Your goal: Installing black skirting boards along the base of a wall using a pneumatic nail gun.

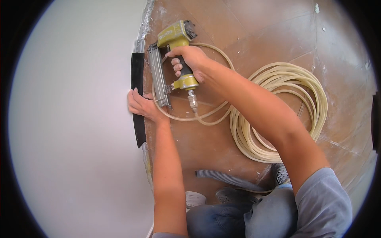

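Note:
My right hand [190, 59] grips the black handle of a yellow pneumatic nail gun [172, 33], with fingers curled round it and the index finger near the trigger. The gun's long silver magazine [158, 75] points toward me beside a black strip [137, 67] lying along the foot of the white wall. My left hand [145, 104] holds that strip against the wall, fingertips bent over it, just left of the magazine's lower end. A clear hose runs from the metal coupling [193, 101] under the gun and loops on the floor.
A coil of cream hose [317, 99] lies on the brown dusty floor [270, 31] at right. A grey corrugated tube [222, 178] and a white container [194, 198] are near my knees. The white wall [71, 119] fills the left side, with silvery material [145, 20] along its base.

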The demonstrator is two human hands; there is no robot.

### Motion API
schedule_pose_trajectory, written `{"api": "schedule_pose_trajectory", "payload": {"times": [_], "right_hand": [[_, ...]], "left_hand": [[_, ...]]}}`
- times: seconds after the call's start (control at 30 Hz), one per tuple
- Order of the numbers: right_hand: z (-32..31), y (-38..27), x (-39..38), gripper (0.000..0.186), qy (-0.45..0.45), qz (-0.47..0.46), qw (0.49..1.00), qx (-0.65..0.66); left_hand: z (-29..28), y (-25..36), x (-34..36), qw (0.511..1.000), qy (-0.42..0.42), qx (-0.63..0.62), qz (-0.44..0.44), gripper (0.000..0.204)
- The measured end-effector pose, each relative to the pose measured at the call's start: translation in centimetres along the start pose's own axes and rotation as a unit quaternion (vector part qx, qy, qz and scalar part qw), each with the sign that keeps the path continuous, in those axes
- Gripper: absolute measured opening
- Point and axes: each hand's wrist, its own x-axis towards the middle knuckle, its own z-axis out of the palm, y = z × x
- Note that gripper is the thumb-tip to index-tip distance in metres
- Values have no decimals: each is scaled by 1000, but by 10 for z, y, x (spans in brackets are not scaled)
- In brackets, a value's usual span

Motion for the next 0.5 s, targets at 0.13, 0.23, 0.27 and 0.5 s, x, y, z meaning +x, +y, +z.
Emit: {"api": "schedule_pose_trajectory", "payload": {"times": [0.13,0.23,0.27,0.5], "right_hand": [[-27,-16,-80,19,17,47,999,-20],[-51,-31,-151,14,15,65,993,-92],[-57,-37,-175,12,25,54,990,-131],[-109,-59,-365,15,139,-58,899,-412]], "left_hand": [[4,10,11,999,-7,41,-5,43],[4,-2,9,999,21,46,-13,45],[3,-3,12,999,16,46,-19,45],[-36,-6,-24,993,25,113,-25,47]]}}
